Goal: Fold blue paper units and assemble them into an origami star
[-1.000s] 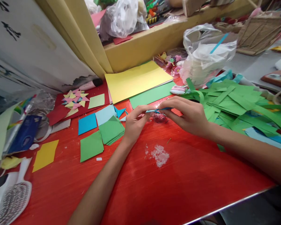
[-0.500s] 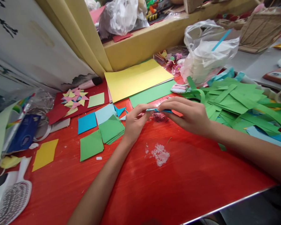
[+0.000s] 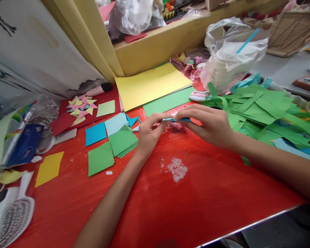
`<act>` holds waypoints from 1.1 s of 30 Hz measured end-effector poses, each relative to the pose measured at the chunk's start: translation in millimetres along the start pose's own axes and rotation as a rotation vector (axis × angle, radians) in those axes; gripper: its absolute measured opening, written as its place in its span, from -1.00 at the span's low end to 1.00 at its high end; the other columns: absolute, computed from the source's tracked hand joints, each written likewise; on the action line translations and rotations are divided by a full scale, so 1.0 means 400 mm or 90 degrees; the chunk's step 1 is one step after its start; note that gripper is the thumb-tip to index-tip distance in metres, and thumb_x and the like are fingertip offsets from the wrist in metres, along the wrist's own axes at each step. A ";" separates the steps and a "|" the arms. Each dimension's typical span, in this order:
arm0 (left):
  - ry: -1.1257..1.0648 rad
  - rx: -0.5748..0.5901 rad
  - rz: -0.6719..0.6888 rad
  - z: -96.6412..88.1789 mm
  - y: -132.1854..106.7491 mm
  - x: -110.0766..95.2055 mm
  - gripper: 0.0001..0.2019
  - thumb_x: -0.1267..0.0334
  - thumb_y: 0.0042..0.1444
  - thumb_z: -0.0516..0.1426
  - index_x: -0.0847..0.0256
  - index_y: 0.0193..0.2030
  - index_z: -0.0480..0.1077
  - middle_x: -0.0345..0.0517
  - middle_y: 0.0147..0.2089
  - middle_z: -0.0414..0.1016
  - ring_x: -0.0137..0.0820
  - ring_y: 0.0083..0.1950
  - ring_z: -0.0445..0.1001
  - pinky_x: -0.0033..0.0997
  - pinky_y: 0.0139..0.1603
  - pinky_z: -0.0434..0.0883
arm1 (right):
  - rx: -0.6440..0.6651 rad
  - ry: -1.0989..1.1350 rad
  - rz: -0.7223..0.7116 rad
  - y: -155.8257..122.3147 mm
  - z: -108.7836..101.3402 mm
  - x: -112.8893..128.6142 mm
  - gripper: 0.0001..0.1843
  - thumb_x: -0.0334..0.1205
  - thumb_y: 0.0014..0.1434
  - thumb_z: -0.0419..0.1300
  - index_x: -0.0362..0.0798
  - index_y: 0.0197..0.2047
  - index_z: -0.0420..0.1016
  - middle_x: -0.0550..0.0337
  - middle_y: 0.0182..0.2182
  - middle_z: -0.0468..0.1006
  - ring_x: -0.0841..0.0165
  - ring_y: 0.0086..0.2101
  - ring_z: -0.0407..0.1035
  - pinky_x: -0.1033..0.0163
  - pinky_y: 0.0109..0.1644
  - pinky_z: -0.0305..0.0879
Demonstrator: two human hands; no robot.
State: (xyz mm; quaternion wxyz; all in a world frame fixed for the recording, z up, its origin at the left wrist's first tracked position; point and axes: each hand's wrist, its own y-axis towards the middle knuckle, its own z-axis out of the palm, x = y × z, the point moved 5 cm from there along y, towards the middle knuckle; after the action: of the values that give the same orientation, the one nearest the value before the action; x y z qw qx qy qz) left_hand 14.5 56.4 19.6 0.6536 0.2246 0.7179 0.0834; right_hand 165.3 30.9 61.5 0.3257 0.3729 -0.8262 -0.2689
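Evidently, a fold is being pressed into a small blue paper piece (image 3: 176, 120), which is pinched flat between both hands just above the red table (image 3: 196, 199). The left hand (image 3: 150, 133) is closed on its left end with thumb and fingertips together, and the right hand (image 3: 209, 124) is clamped on its right end, so the paper spans the gap between the two grips, at 3 o'clock from the left hand and 9 o'clock from the right. A crease seems to be under way; the next move is judged to call for firm, even pressure along the edge while the ends are kept aligned. A stack of green squares (image 3: 122, 141) lies at 9 o'clock of the left hand, and green strips (image 3: 260, 110) are heaped at 2 o'clock of the right.
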 end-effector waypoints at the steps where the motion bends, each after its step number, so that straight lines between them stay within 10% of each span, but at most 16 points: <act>1: 0.000 -0.001 0.002 0.000 0.000 -0.002 -0.87 0.26 0.10 0.15 0.08 -0.22 0.49 -0.19 -0.24 0.49 -0.52 -0.29 0.44 -0.56 -0.40 0.48 | -0.001 0.004 0.017 0.002 0.000 -0.003 -0.82 -0.34 0.23 0.05 0.00 -0.19 0.46 0.20 -0.28 0.55 0.43 -0.26 0.43 0.30 -0.17 0.34; 11: -0.025 -0.074 -0.036 -0.010 -0.007 0.001 -0.89 0.21 0.06 0.19 0.15 -0.28 0.46 -0.27 -0.46 0.42 -0.65 -0.60 0.27 -0.63 -0.66 0.30 | 0.040 0.054 0.205 0.013 0.008 -0.044 -0.78 -0.12 0.21 0.09 -0.07 -0.22 0.46 0.20 -0.38 0.52 0.43 -0.41 0.34 0.28 -0.32 0.23; 16: 0.007 -0.105 -0.035 -0.019 -0.011 0.005 -0.85 0.13 0.06 0.19 0.14 -0.32 0.47 -0.25 -0.41 0.49 -0.59 -0.45 0.37 -0.57 -0.45 0.38 | 0.061 0.077 0.197 0.012 0.018 -0.047 -0.60 -0.01 0.26 -0.02 -0.09 -0.43 0.41 0.22 -0.53 0.45 0.46 -0.48 0.29 0.32 -0.39 0.17; 33: 0.065 0.000 -0.078 -0.001 -0.012 -0.001 -0.78 0.10 0.09 0.14 0.21 -0.35 0.49 -0.20 -0.46 0.48 -0.50 -0.42 0.41 -0.47 -0.35 0.38 | 0.163 0.254 0.270 0.004 0.050 -0.052 -0.46 0.16 0.20 -0.03 -0.10 -0.60 0.20 0.31 -0.66 0.24 0.54 -0.58 0.12 0.35 -0.50 0.02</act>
State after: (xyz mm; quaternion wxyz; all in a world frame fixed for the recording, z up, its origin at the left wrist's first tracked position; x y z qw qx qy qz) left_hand 13.3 52.2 18.1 0.6199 0.1756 0.7628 0.0545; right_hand 160.5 52.5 42.7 0.4807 0.2756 -0.8324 -0.0099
